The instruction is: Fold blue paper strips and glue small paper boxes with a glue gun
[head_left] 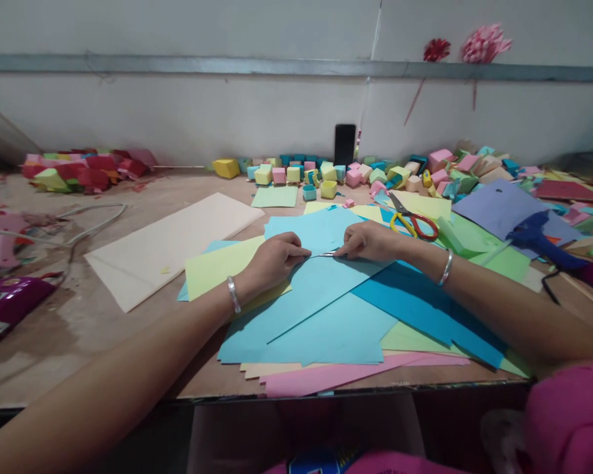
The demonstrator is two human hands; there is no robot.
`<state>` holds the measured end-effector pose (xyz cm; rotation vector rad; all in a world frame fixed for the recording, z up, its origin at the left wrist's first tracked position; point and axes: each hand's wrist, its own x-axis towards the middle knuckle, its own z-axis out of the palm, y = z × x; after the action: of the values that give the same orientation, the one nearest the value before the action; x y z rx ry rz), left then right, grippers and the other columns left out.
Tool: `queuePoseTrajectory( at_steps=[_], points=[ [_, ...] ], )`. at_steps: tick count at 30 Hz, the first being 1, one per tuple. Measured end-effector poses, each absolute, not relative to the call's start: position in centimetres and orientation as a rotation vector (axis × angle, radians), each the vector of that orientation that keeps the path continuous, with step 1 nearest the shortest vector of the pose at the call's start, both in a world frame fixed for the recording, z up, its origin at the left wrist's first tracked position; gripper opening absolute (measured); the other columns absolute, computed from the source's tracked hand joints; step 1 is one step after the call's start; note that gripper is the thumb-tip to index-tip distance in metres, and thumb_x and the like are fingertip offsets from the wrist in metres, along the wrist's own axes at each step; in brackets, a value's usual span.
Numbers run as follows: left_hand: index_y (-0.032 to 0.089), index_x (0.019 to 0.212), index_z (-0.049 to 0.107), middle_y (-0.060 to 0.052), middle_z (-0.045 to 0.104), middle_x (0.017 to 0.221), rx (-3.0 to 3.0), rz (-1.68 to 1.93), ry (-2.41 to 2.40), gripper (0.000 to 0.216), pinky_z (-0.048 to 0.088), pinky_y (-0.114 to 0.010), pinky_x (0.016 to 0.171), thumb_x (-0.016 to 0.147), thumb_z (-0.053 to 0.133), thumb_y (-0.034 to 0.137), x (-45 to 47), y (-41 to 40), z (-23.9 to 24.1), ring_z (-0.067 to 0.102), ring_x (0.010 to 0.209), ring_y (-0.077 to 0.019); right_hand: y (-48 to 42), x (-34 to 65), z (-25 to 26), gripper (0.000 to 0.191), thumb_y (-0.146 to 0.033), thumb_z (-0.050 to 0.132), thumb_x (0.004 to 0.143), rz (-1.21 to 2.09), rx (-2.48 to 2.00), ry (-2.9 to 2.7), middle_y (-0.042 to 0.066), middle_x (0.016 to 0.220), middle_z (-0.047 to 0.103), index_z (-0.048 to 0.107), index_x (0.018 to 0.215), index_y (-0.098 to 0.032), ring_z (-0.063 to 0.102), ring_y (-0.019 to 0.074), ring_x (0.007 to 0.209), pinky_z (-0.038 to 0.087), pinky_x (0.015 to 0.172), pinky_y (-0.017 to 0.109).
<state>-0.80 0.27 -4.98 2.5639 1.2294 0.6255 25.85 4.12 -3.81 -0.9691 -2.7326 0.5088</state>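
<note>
My left hand and my right hand meet over a light blue paper sheet on top of a pile of coloured sheets. Both hands are closed in a pinch on a fold of that sheet, fingertips almost touching. A small metal blade or tip shows between them, at the right hand's fingers. Each wrist wears a silver bangle. Darker blue, yellow-green and pink sheets lie under the light blue one.
Scissors with red and yellow handles lie just beyond my right hand. A blue glue gun lies on the right. Several small paper cubes line the wall, beside a dark phone. A cream sheet and a purple power strip lie left.
</note>
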Motion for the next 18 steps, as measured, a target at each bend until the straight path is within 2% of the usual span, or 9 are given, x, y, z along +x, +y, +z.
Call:
queuePoseTrajectory(
  at_steps=[7,12,18],
  points=[
    [0.022,0.103,0.074,-0.006,0.067,0.099,2.498,0.717,1.239,0.025,0.049,-0.031,0.075,0.089,0.055,0.019,0.3,-0.9,-5.0,0.062,0.085,-0.0183,6.0,27.7,-4.0,0.024,-0.024,0.064,0.081,0.552,-0.888,-2.711,0.001,0.079,0.062,0.078,0.1,-0.03,0.053,0.0114,0.069,0.041,0.065,0.022],
    [0.022,0.097,0.076,-0.007,0.067,0.097,2.58,0.698,1.177,0.02,0.048,-0.034,0.079,0.088,0.058,0.018,-0.1,-0.5,-5.1,0.06,0.089,-0.0201,6.9,28.6,-4.9,0.023,-0.033,0.061,0.086,0.593,-0.845,-2.677,0.002,0.083,0.063,0.077,0.103,-0.031,0.055,0.0122,0.073,0.042,0.067,0.023],
    [0.021,0.103,0.076,-0.006,0.062,0.085,2.562,0.563,1.218,0.027,0.045,-0.03,0.069,0.089,0.054,0.013,-0.4,-0.3,-4.5,0.057,0.078,-0.0175,6.6,28.2,-5.0,0.025,-0.035,0.059,0.088,0.517,-0.813,-2.712,0.003,0.085,0.064,0.077,0.104,-0.03,0.056,0.013,0.074,0.042,0.069,0.023]
  ],
)
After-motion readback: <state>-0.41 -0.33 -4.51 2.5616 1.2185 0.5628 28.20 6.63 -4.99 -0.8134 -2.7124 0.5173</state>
